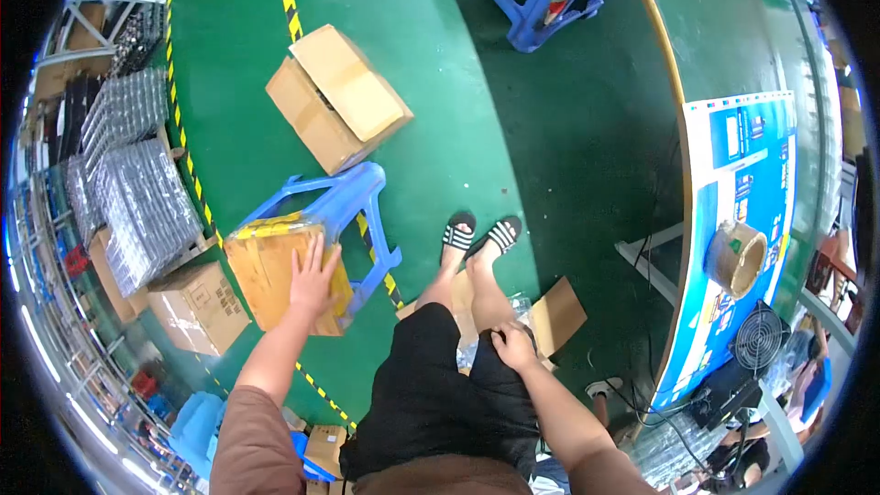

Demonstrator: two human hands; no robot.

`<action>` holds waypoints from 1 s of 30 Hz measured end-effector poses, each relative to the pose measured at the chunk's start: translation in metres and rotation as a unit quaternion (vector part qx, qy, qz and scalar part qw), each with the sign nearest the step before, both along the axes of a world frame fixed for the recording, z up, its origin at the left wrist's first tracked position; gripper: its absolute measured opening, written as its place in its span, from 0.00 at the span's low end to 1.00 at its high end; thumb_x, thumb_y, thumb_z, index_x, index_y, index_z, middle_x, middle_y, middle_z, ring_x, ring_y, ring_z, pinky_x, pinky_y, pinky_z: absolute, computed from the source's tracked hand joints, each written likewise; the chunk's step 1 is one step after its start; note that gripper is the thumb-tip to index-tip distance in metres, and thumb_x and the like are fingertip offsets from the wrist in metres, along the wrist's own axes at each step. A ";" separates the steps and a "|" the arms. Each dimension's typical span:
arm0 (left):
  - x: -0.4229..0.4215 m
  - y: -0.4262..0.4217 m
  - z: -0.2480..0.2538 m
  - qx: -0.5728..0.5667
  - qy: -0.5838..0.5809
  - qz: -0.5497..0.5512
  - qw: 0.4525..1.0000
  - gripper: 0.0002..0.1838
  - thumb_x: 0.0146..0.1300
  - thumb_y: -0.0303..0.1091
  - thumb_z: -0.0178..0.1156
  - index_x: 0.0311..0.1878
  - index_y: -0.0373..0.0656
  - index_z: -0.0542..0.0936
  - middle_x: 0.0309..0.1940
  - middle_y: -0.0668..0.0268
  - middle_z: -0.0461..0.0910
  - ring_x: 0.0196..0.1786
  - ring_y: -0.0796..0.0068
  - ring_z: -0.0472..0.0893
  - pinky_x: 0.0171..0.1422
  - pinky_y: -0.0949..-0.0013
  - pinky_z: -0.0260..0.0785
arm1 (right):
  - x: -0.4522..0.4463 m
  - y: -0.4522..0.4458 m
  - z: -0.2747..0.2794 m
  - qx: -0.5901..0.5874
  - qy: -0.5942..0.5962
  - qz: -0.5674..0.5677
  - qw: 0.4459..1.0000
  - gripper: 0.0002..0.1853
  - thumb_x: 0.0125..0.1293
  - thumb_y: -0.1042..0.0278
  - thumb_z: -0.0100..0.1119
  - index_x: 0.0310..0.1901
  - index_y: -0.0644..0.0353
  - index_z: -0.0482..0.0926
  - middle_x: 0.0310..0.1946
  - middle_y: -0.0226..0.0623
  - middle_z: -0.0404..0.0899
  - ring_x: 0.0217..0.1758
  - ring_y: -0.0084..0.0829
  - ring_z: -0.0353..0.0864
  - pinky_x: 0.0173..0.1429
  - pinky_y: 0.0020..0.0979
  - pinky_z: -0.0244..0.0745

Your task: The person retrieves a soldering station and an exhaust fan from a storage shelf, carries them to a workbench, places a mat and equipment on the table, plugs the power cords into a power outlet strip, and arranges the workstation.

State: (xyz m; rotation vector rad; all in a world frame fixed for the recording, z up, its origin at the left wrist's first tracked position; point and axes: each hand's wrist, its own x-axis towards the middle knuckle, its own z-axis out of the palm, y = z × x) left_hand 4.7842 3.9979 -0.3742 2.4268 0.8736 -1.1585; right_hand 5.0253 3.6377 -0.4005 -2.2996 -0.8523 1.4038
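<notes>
My left hand point(312, 280) lies flat with spread fingers on a worn cardboard piece point(266, 266) edged with yellow tape. This cardboard covers the top of a blue plastic stool point(353, 197), whose legs point toward the upper right. Resting on the leg of my black shorts point(426, 403), near the hem, is my right hand point(515, 346), its fingers a little bent and apart. I can make out no object in it. Beyond the stool, a brown cardboard box point(339, 96) sits on the green floor with its top flaps folded over.
An opened carton point(557, 316) lies behind my legs. At the right, a table point(674, 64) bears a blue printed sheet point(724, 165), a tape roll point(736, 259) and a black fan point(761, 337). Wrapped stacks point(147, 211) and a closed carton point(199, 309) stand left. Another blue stool point(527, 14) is ahead.
</notes>
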 end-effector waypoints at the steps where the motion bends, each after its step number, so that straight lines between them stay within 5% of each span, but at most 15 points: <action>1: -0.005 0.004 -0.008 0.003 -0.001 0.001 1.000 0.47 0.48 0.46 0.67 0.71 0.53 0.55 0.74 0.54 0.37 0.75 0.50 0.35 0.73 0.38 0.32 | -0.003 -0.001 0.001 0.001 -0.001 0.003 1.000 0.08 0.57 0.65 0.57 0.35 0.61 0.78 0.36 0.47 0.78 0.44 0.49 0.76 0.50 0.43 0.71; 3: -0.018 0.011 -0.032 0.140 -0.146 0.257 0.945 0.55 0.47 0.48 0.68 0.73 0.51 0.43 0.74 0.53 0.33 0.75 0.47 0.32 0.70 0.33 0.33 | -0.011 -0.005 -0.004 0.015 0.003 -0.007 1.000 0.09 0.55 0.66 0.58 0.35 0.62 0.77 0.36 0.47 0.75 0.46 0.50 0.73 0.52 0.43 0.70; 4: -0.015 0.017 -0.035 0.140 -0.146 0.260 0.944 0.55 0.47 0.48 0.68 0.73 0.51 0.43 0.74 0.53 0.33 0.75 0.47 0.32 0.70 0.33 0.33 | -0.015 -0.002 -0.004 0.015 0.002 -0.004 1.000 0.09 0.55 0.66 0.58 0.35 0.62 0.77 0.36 0.47 0.75 0.46 0.50 0.73 0.52 0.43 0.70; 6: -0.003 0.028 -0.042 0.142 0.017 0.311 0.940 0.57 0.47 0.53 0.67 0.73 0.49 0.41 0.74 0.52 0.29 0.75 0.48 0.30 0.69 0.32 0.38 | -0.025 0.009 -0.004 -0.009 -0.059 0.051 0.997 0.09 0.54 0.67 0.59 0.34 0.63 0.77 0.37 0.50 0.75 0.49 0.51 0.71 0.55 0.44 0.67; 16: -0.009 0.030 -0.042 0.120 -0.016 0.330 0.936 0.60 0.45 0.50 0.70 0.73 0.51 0.39 0.73 0.52 0.28 0.74 0.45 0.29 0.68 0.28 0.35 | -0.025 0.013 0.066 0.024 -0.130 -0.005 0.991 0.15 0.52 0.70 0.58 0.44 0.61 0.75 0.50 0.47 0.71 0.56 0.47 0.69 0.61 0.41 0.64; 21: -0.006 0.033 -0.046 0.126 -0.062 0.312 0.939 0.58 0.47 0.50 0.68 0.72 0.43 0.42 0.73 0.51 0.38 0.74 0.44 0.34 0.73 0.38 0.34 | -0.005 -0.007 0.084 0.036 -0.151 -0.030 0.987 0.16 0.51 0.70 0.59 0.44 0.62 0.75 0.49 0.47 0.73 0.55 0.48 0.70 0.60 0.40 0.66; 23: -0.004 0.038 -0.047 0.103 0.046 0.200 0.973 0.53 0.50 0.52 0.63 0.71 0.36 0.45 0.71 0.47 0.44 0.74 0.42 0.36 0.75 0.45 0.32 | -0.002 -0.014 0.085 0.039 -0.136 -0.019 0.990 0.15 0.53 0.67 0.58 0.44 0.61 0.75 0.49 0.48 0.72 0.54 0.47 0.70 0.60 0.41 0.65; 30: 0.044 -0.008 -0.017 0.050 -0.065 0.257 0.963 0.44 0.51 0.44 0.59 0.68 0.33 0.54 0.68 0.39 0.48 0.72 0.39 0.43 0.76 0.51 0.36 | 0.024 -0.014 0.096 0.045 -0.132 -0.011 0.990 0.14 0.54 0.65 0.58 0.42 0.61 0.77 0.46 0.45 0.75 0.53 0.46 0.72 0.58 0.40 0.69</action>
